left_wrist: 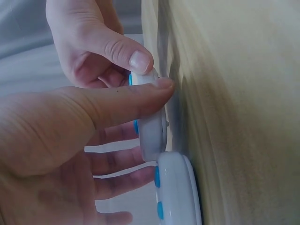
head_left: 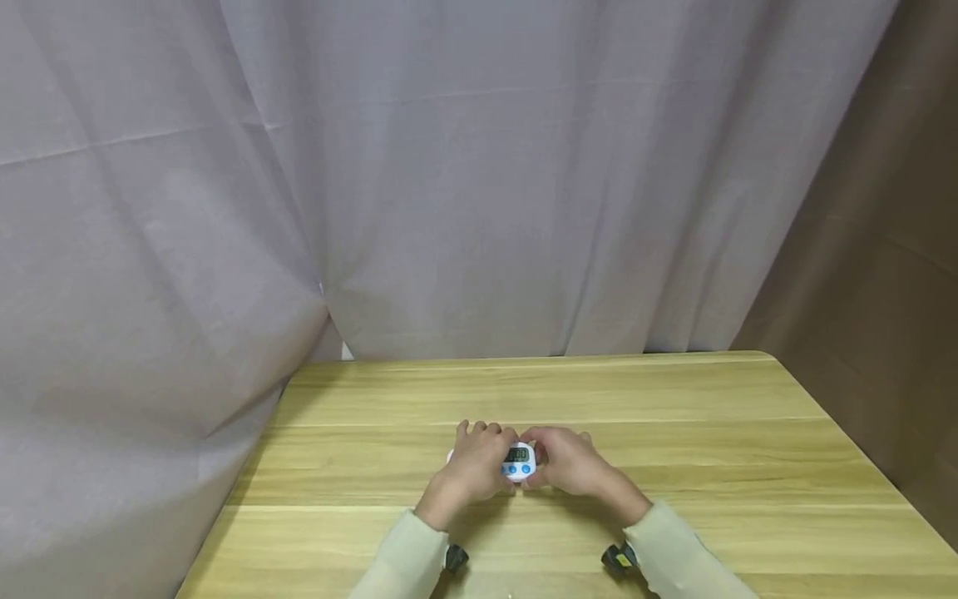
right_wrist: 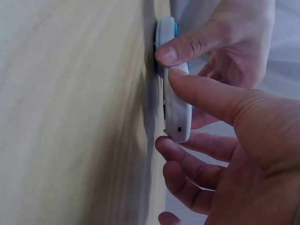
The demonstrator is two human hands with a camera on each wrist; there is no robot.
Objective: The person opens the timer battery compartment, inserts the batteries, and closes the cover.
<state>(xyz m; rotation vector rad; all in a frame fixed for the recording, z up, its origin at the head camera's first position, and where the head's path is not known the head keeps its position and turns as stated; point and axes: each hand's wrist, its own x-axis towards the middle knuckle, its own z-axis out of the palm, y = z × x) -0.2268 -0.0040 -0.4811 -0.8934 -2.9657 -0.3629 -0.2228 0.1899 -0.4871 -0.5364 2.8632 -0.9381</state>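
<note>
A white digital timer (head_left: 521,471) with a grey display and blue buttons is held slightly above the table between both hands. My left hand (head_left: 475,464) grips its left part, the thumb along the near edge in the left wrist view. My right hand (head_left: 572,462) pinches its right end between thumb and fingers. A second white timer (left_wrist: 176,192) with blue buttons lies on the table beside it, under my left hand, mostly hidden in the head view. In the right wrist view, the held timer (right_wrist: 178,110) shows a small dark slot in its end.
The wooden table (head_left: 674,408) stretches out around the hands. A grey curtain (head_left: 479,208) hangs behind its far edge and down its left side. Dark wrist cameras (head_left: 618,561) sit by the pale sleeves.
</note>
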